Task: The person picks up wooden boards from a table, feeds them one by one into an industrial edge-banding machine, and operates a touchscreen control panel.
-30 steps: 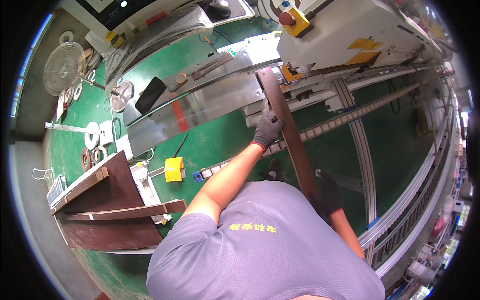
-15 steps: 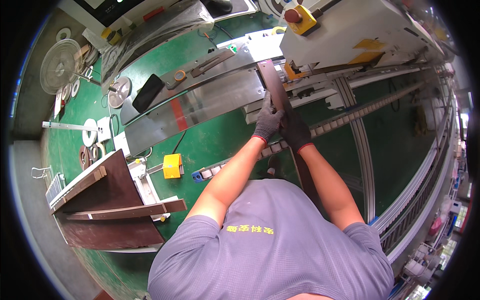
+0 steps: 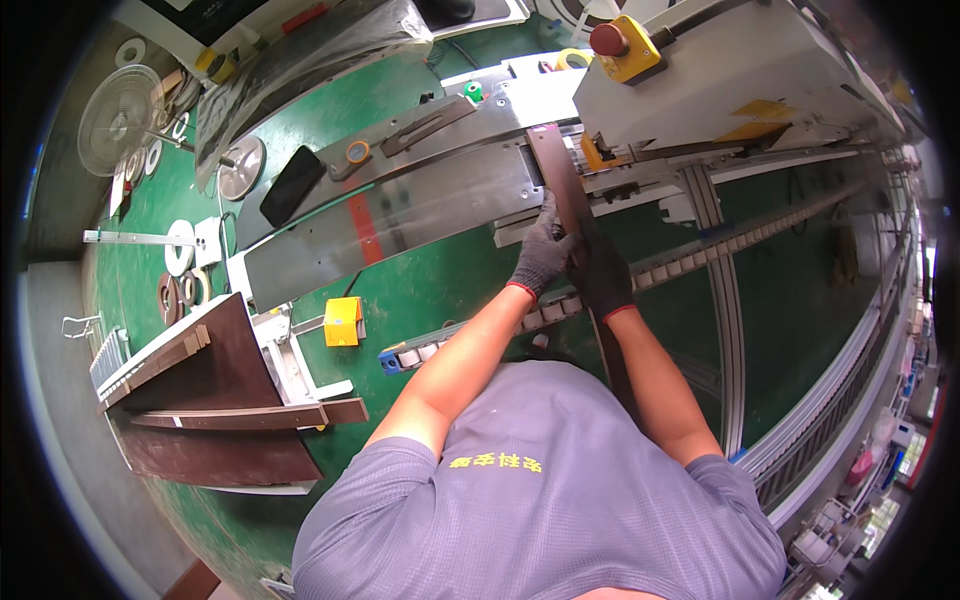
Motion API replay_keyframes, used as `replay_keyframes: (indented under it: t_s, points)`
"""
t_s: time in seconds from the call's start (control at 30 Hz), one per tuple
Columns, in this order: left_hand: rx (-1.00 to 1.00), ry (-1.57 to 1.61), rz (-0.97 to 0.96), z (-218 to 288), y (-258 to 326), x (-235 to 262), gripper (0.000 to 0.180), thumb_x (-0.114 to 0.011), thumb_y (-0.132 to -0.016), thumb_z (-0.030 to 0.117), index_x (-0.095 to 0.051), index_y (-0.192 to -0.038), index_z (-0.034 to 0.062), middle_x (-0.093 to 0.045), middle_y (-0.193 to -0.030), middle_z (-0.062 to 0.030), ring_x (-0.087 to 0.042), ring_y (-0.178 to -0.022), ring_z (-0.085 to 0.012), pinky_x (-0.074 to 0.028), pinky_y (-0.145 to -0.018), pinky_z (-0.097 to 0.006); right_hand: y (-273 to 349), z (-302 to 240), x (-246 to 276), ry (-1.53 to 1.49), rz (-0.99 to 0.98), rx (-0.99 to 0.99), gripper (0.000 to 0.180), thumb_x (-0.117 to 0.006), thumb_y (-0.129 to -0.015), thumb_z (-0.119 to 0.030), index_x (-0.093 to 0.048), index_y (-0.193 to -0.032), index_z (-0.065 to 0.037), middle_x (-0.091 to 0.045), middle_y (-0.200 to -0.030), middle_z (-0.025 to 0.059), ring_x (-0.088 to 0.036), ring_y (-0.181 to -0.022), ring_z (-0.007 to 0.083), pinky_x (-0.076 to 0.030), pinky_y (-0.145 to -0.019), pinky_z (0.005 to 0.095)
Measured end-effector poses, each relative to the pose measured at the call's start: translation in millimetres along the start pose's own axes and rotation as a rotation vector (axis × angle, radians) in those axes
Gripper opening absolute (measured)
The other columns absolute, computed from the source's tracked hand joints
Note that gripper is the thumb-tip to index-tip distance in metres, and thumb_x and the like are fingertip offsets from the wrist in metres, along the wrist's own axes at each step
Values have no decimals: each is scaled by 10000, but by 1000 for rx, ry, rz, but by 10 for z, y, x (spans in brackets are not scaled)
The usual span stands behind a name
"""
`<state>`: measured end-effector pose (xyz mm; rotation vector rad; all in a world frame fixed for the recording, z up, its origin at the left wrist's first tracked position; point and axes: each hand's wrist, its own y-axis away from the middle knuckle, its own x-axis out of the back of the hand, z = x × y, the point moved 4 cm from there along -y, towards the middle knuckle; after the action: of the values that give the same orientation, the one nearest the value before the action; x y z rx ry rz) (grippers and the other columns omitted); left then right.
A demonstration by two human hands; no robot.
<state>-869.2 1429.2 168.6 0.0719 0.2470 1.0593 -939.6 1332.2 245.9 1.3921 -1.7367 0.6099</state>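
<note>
A long, narrow dark brown board [image 3: 566, 190] runs away from my body, its far end lying at the metal table beside the machine. My left hand [image 3: 545, 256], in a dark grey knitted glove with a red cuff, grips the board's left edge, its index finger stretched along that side. On the right edge my right hand [image 3: 603, 278], in a matching glove, is closed around the board; its fingers are mostly hidden. The board's near end passes between my forearms and drops from sight by my shirt.
The machine [image 3: 700, 100] with a red stop button [image 3: 608, 40] stands at the far right. On the metal table [image 3: 440, 200] lie a phone [image 3: 293, 186] and an orange tape roll [image 3: 357, 152]. A roller rail [image 3: 690, 262] crosses below my hands. Brown panels [image 3: 215, 370] rest at left.
The whole view has shifted slightly, with the machine and table appearing a little further right and lower. Both hands keep hold of the board in nearly the same place.
</note>
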Motion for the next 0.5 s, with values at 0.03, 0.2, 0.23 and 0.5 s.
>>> replay_keyframes:
  t_s: [0.03, 0.2, 0.23, 0.5]
  points:
    - [4, -53, 1, -48, -18, 9, 908, -636, -864, -25, -89, -1588, 22, -653, -1161, -81, -613, -963, -104, -514, -855, -249, 2, 20, -27, 28, 15, 27, 842, -760, -739, -154, -354, -1477, -153, -597, -1178, 208, -589, -1051, 422, -528, -842, 513]
    - [-22, 14, 17, -68, -31, -64, 936, -661, -863, 15, -72, -1589, 29, -669, -1034, -51, -608, -870, -79, -524, -762, -239, -21, 127, -48, 117, 15, 21, 917, -756, -748, -171, -276, -1530, -163, -593, -1155, 208, -589, -1043, 420, -533, -838, 506]
    - [-28, 26, 22, -25, -36, -82, 939, -666, -863, 23, -69, -1589, 30, -668, -1024, -50, -607, -860, -77, -525, -747, -241, -29, 158, -54, 118, 8, 14, 925, -753, -751, -170, -265, -1536, -165, -594, -1145, 209, -589, -1039, 419, -534, -838, 505]
    - [86, -76, 11, 64, -108, -284, 930, -662, -883, 80, -76, -1604, 120, -667, -850, -62, -597, -700, -95, -511, -609, -272, -100, 416, -11, 234, 4, 69, 768, -733, -768, -193, -399, -1458, -145, -601, -1116, 205, -597, -1011, 394, -539, -844, 491]
